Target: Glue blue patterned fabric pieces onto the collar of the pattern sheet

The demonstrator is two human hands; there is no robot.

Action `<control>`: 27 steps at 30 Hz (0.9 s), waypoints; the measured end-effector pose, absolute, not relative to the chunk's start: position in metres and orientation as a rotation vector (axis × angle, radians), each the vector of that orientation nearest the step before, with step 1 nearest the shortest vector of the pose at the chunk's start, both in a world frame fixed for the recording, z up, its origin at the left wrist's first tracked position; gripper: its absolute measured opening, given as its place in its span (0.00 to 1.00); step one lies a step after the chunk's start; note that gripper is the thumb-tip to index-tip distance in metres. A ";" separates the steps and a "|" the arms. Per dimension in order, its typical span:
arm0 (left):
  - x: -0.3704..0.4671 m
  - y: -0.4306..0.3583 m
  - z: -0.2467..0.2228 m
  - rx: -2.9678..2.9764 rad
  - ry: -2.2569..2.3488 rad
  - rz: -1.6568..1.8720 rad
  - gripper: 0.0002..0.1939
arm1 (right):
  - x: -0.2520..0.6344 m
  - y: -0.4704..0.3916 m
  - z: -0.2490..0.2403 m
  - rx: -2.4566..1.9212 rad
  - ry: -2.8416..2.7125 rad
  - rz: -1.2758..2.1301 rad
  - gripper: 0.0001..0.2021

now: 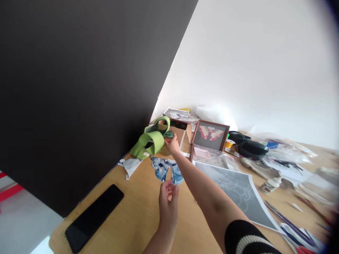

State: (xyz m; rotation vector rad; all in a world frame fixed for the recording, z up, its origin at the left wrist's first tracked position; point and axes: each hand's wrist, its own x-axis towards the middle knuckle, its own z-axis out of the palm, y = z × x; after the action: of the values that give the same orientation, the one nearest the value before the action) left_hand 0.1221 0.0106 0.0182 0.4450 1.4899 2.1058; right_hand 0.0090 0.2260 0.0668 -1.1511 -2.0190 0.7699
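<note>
My right hand point(172, 144) reaches to the back of the table, its fingers closed on a small round thing with a green top and orange side point(168, 134). Its exact kind is hard to make out. Beside it are green wide-strap slippers point(152, 141) and an open cardboard box point(178, 133). Nearer to me, my left hand point(168, 194) is loosely curled, fingertips close to the thumb; anything between them is too small to see. Just beyond these fingertips a blue-and-white patterned collar piece point(160, 171) lies flat. Whether they touch it, I cannot tell.
A black phone point(94, 217) lies at the left front, with white cloth point(130, 165) behind it. To the right are a framed pink collar point(211, 135), a grey printed sheet point(233, 187), a white glue bottle point(270, 184), a black case point(253, 149) and scissors point(288, 222). A dark panel point(79, 88) borders the left.
</note>
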 end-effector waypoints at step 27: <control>-0.010 -0.220 0.038 0.849 2.985 0.428 0.46 | 0.246 0.049 0.064 -0.722 -2.109 1.643 0.26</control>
State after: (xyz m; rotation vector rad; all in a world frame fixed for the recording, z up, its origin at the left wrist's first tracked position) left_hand -0.0102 -0.2204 0.0383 0.8492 2.9849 0.4276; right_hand 0.2462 0.0491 0.0639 -0.7222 -2.1086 1.6432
